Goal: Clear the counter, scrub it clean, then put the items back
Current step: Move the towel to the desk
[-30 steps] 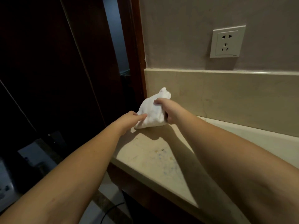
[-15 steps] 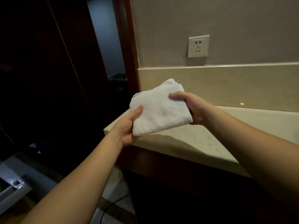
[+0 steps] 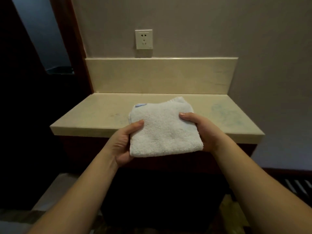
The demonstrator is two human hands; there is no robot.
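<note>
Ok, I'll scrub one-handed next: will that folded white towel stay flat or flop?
The towel is terry, so probably soft; held by one hand it would likely droop and unfold. Left hand and right hand support it now.

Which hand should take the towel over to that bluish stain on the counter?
Right, probably. The bluish stain lies on the counter's right side, nearer the right hand. Both hands grip the towel; the left hand would have to cross over.

Both hands, left [image 3: 124, 146] and right [image 3: 205, 132], are drawing the towel [image 3: 163, 130] back from the counter's [image 3: 94, 115] far left corner, now holding it flat, lifted over its front edge.
</note>
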